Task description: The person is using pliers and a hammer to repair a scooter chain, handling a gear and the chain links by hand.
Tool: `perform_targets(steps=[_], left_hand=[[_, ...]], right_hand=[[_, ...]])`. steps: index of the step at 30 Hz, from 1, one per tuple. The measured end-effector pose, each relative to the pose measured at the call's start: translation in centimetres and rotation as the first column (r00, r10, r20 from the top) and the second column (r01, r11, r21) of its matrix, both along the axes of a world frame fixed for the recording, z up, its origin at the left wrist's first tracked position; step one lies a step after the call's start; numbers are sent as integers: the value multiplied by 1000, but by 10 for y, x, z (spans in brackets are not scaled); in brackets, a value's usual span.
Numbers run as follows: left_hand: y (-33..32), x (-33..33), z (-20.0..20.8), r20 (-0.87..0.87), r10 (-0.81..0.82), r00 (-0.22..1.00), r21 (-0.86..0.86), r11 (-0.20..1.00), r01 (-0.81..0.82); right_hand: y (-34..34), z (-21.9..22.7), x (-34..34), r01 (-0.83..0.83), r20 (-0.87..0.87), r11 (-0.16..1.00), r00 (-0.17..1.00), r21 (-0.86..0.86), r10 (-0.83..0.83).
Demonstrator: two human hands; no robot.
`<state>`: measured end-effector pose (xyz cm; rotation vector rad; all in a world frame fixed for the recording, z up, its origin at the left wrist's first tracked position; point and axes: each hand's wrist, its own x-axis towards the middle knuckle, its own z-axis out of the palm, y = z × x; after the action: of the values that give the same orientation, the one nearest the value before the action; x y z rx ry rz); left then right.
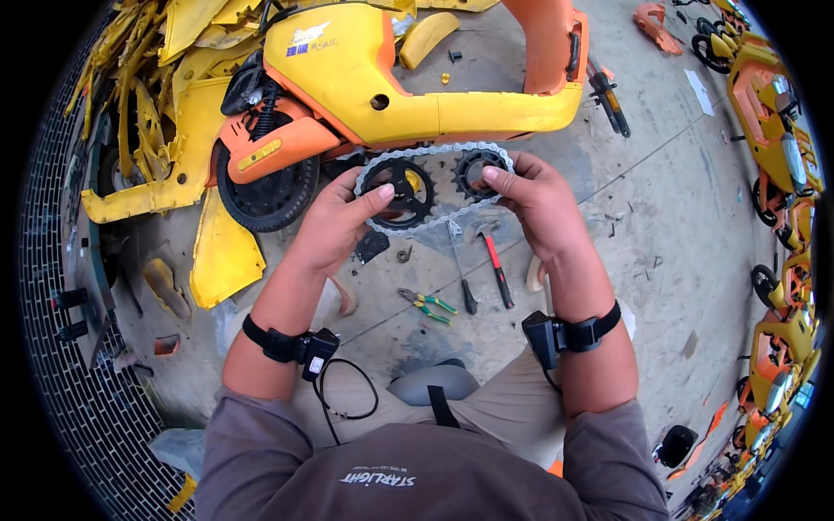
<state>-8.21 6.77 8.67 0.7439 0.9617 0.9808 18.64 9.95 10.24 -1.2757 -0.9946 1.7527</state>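
Note:
A silver roller chain (434,149) loops around a large black sprocket (424,201) and a smaller dark sprocket (472,163), held up in front of me. My left hand (343,217) grips the large sprocket and the chain's left end, thumb on the front face. On the other side, my right hand (540,198) pinches the small sprocket with its thumb over the hub. Between the two wheels the upper chain run is fairly straight, while the lower run slants up to the right. The fingers behind the sprockets are hidden.
A yellow and orange scooter body (417,108) lies just beyond my hands. Below them on the concrete are a screwdriver (466,282), a red-handled hammer (497,267) and green-handled pliers (426,304). Broken yellow panels (195,113) pile up at left; several scooters (769,122) line the right.

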Motion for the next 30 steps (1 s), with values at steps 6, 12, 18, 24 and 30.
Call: perform_targets(steps=[6,12,18,24,30], left_hand=[[0,0,-2,-9,17,1000,-31,999,-17],[2,1,-4,-22,27,999,-6,1000,-27],[3,1,-5,-15,55,998,3,998,-55],[4,-3,-10,-12,56,998,30,998,-55],[2,-1,-10,28,65,997,29,997,-66]], right_hand=[[2,0,-1,19,-33,1000,999,-2,-19],[2,-4,0,22,6,1000,1000,4,-22],[2,-3,-1,14,26,1000,1000,20,-14],[2,-1,-3,-13,96,997,995,70,6],[-2,4,-5,-96,228,990,971,101,71]])
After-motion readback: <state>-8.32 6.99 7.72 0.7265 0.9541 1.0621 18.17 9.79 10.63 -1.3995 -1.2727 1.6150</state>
